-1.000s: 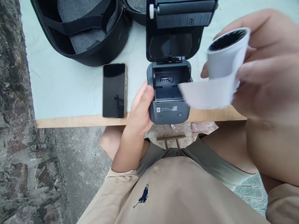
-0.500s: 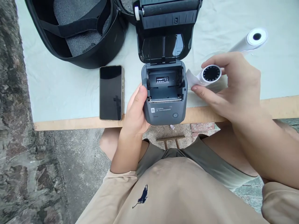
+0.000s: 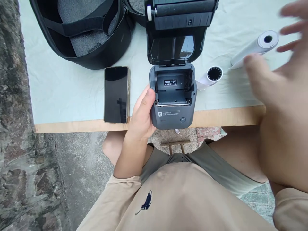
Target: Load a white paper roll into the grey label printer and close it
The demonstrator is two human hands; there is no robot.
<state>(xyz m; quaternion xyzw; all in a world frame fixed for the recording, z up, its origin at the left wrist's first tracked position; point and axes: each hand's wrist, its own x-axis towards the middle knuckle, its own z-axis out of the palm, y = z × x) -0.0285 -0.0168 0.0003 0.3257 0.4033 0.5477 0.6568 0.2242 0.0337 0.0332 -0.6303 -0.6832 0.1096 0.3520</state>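
My left hand (image 3: 142, 114) grips the left side of a dark grey label printer (image 3: 173, 115), thumb on its edge and the fingers behind it. The printer's black lid (image 3: 175, 32) is swung up, and the paper bay inside holds no roll. Just right of the printer stands a white paper roll (image 3: 206, 79) with a black toothed core facing up. My right hand (image 3: 281, 64) is raised at the right, fingers spread and blurred, holding nothing. Nearest to it is a second, longer white paper roll (image 3: 250, 48) with a dark core hole.
A phone (image 3: 116, 94) with a dark screen lies left of the printer. Behind it sits an unzipped black case (image 3: 96, 59) with grey foam and a strap. The cloth-covered table (image 3: 62, 86) ends at a wooden front edge (image 3: 72, 127), with my knees below.
My right hand has let go of the roll with the toothed core and moved right and up, its fingers opening. The printer, held by my left hand, appears slightly farther right.
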